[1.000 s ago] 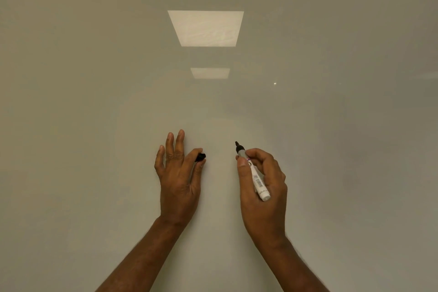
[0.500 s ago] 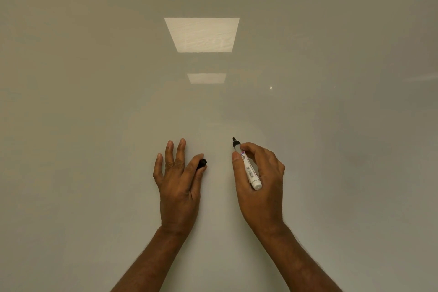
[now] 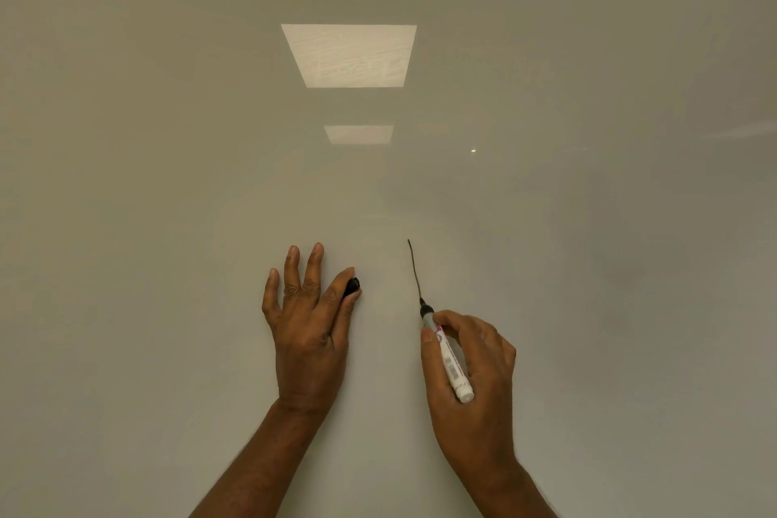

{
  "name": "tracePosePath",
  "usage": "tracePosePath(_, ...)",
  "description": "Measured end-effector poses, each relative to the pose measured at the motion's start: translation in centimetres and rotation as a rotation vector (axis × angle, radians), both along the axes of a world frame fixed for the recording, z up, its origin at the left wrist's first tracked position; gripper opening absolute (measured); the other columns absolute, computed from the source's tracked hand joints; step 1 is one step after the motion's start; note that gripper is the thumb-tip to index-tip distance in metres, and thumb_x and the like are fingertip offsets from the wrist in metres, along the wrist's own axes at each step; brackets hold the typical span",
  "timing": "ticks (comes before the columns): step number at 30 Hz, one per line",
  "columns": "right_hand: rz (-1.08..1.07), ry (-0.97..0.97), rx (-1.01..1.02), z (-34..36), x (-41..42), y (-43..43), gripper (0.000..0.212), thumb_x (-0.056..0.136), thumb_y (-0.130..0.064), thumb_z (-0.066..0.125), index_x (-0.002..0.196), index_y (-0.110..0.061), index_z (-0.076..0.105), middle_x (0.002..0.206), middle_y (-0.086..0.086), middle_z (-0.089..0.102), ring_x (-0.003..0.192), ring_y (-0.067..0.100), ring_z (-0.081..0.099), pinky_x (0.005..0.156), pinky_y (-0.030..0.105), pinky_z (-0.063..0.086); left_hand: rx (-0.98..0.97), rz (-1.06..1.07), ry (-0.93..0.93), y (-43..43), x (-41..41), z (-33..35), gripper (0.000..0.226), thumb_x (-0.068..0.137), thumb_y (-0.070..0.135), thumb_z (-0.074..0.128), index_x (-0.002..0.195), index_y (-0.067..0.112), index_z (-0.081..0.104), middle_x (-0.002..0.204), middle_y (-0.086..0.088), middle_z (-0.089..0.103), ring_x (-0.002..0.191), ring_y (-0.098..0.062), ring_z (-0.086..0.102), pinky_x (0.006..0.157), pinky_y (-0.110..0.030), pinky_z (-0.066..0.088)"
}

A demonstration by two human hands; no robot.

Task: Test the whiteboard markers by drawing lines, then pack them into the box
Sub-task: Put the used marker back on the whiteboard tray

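The right hand (image 3: 471, 374) grips a white-barrelled marker (image 3: 447, 357), its label too small to read, with the dark tip on the whiteboard (image 3: 126, 181) at the lower end of a thin dark line (image 3: 414, 269). To its left, the left hand (image 3: 309, 332) spreads three fingers while thumb and forefinger pinch a black cap (image 3: 352, 286), mostly hidden behind them. Higher up, the glossy board carries two pale rectangular light reflections (image 3: 349, 55).

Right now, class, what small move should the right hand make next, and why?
Probably lift the marker in the right hand off the whiteboard toward the cap. Its tip sits at the lower end of a clear dark line, so the test looks done; the left hand pinches the cap.
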State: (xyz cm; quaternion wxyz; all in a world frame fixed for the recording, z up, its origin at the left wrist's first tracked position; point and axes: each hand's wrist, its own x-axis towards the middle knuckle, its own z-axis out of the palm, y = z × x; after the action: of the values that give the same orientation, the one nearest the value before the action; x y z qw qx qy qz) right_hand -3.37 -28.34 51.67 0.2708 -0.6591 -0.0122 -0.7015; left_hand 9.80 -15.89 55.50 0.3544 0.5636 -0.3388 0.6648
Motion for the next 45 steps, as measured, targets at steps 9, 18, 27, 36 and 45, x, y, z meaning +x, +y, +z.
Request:
tracePosePath(9, 0.050, -0.028, 0.002, -2.4, -1.2, -0.4, 0.026, 0.089, -0.043, 0.059, 0.114, -0.037, 0.061, 0.101, -0.011, 0.062, 0.111, -0.010, 0.049, 0.084, 0.029, 0.047, -0.005, 0.028, -0.005, 0.0, 0.0, 0.0, 0.032, 0.102, 0.027, 0.059, 0.129, 0.011, 0.069, 0.150, -0.016, 0.052, 0.149, -0.035, 0.037, 0.119, -0.061, 0.027)
tracePosePath(18, 0.045, -0.058, -0.027, 6.2, -0.4, 0.3, 0.033, 0.092, -0.042, 0.055, 0.113, -0.019, 0.065, 0.105, -0.011, 0.062, 0.099, 0.010, 0.057, 0.090, 0.041, 0.049, -0.007, 0.033, -0.010, 0.0, -0.1, 0.1, 0.032, 0.101, 0.026, 0.061, 0.128, 0.012, 0.070, 0.149, -0.016, 0.053, 0.148, -0.035, 0.039, 0.118, -0.061, 0.028)
tracePosePath(27, 0.011, -0.044, -0.036, 5.1, 0.1, -0.5, 0.033, 0.091, -0.041, 0.055, 0.114, -0.019, 0.065, 0.105, -0.013, 0.061, 0.099, 0.004, 0.056, 0.091, 0.035, 0.047, -0.005, 0.044, -0.017, 0.0, 0.0, 0.0, 0.032, 0.103, 0.028, 0.058, 0.128, 0.012, 0.069, 0.149, -0.016, 0.053, 0.148, -0.035, 0.039, 0.119, -0.060, 0.028)
tracePosePath(36, 0.038, 0.050, 0.043, -1.3, -1.0, -0.8, 0.050, 0.088, -0.052, 0.054, 0.111, -0.010, 0.069, 0.103, -0.001, 0.066, 0.108, -0.010, 0.046, 0.093, 0.004, 0.036, -0.007, 0.042, -0.006, 0.0, -0.1, 0.0, 0.031, 0.100, 0.022, 0.064, 0.127, 0.010, 0.070, 0.148, -0.015, 0.054, 0.148, -0.034, 0.039, 0.119, -0.060, 0.027)
tracePosePath(45, 0.044, 0.171, 0.001, -4.2, -3.3, -1.0, 0.022, 0.091, -0.039, 0.061, 0.111, -0.030, 0.065, 0.111, -0.021, 0.058, 0.107, 0.003, 0.056, 0.092, 0.020, 0.042, 0.003, 0.039, -0.009, 0.0, -0.2, -0.1, 0.031, 0.102, 0.025, 0.061, 0.127, 0.010, 0.071, 0.147, -0.015, 0.056, 0.147, -0.035, 0.040, 0.117, -0.062, 0.029)
